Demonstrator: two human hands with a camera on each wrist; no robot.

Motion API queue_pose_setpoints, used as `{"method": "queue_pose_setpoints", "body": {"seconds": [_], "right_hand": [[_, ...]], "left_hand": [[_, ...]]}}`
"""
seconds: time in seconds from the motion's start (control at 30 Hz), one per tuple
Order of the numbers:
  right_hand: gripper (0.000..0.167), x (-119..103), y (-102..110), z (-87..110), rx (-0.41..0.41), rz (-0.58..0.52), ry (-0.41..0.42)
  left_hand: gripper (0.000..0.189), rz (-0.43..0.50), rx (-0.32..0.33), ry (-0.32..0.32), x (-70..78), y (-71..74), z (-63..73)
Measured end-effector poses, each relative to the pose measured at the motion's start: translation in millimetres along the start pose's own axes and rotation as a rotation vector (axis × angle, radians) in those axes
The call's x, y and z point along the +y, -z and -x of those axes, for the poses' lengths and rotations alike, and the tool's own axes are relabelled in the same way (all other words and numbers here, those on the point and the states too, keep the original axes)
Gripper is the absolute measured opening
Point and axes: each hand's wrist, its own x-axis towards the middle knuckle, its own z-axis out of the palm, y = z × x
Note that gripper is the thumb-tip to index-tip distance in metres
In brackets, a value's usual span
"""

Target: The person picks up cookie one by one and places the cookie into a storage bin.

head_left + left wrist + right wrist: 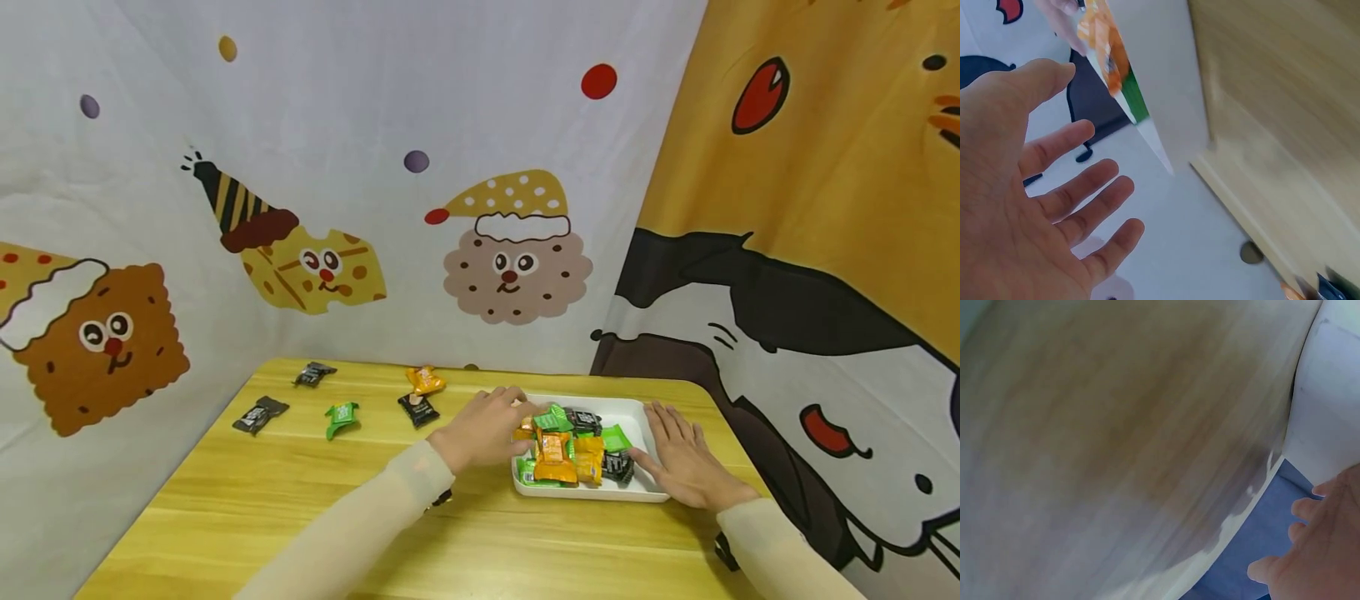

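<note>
A white tray (600, 494) on the table holds a pile of small wrapped snacks, among them an orange packet (555, 457), a green packet (553, 418) and a black packet (618, 467). My left hand (483, 429) is over the tray's left end, fingers loosely bent towards the packets. In the left wrist view that same hand (1041, 200) shows spread fingers and nothing in its palm. At the tray's right end, my right hand (686, 462) lies against the rim with fingers extended and thumb near the black packet. Its fingers (1264, 570) partly show in the right wrist view.
Left of the tray on the wooden table (300, 500) lie loose packets: dark ones (260, 414) (313, 374), a green one (342, 419), an orange one (425, 380) and another black one (417, 409). A cartoon-printed curtain (337, 108) hangs behind the table.
</note>
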Motion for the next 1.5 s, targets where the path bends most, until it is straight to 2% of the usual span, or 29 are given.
{"method": "queue_pose_setpoints", "body": {"seconds": [0.17, 0.53, 0.8, 0.97, 1.17, 1.3, 1.5], "right_hand": [[0.101, 0, -1, 2.2, -0.001, -0.006, -0.002], [0.101, 4, -7, 5.2, 0.000, -0.001, -0.006], [0.100, 3, -9, 7.1, -0.005, 0.001, -0.009], [0.100, 1, -10, 9.1, -0.005, -0.005, 0.002], [0.100, 1, -9, 7.4, -0.013, 0.001, -0.009], [0.101, 0, -6, 5.4, -0.009, 0.017, -0.004], [0.100, 0, 1, -2.2, -0.001, 0.040, 0.008]], "left_hand": [[0.056, 0.031, 0.017, 0.050, -18.5, -0.1, 9.8], [0.056, 0.107, 0.024, 0.174, -63.8, -8.6, 38.8], [0.056, 0.127, 0.024, 0.265, -94.2, -14.4, 61.6], [0.058, 0.104, 0.021, 0.309, -110.9, -15.5, 76.1], [0.063, 0.065, -0.021, 0.363, -127.0, -16.8, 88.6], [0.066, 0.071, -0.028, 0.375, -135.0, -18.9, 94.4], [0.069, 0.079, -0.035, 0.370, -139.8, -18.6, 93.7]]}}
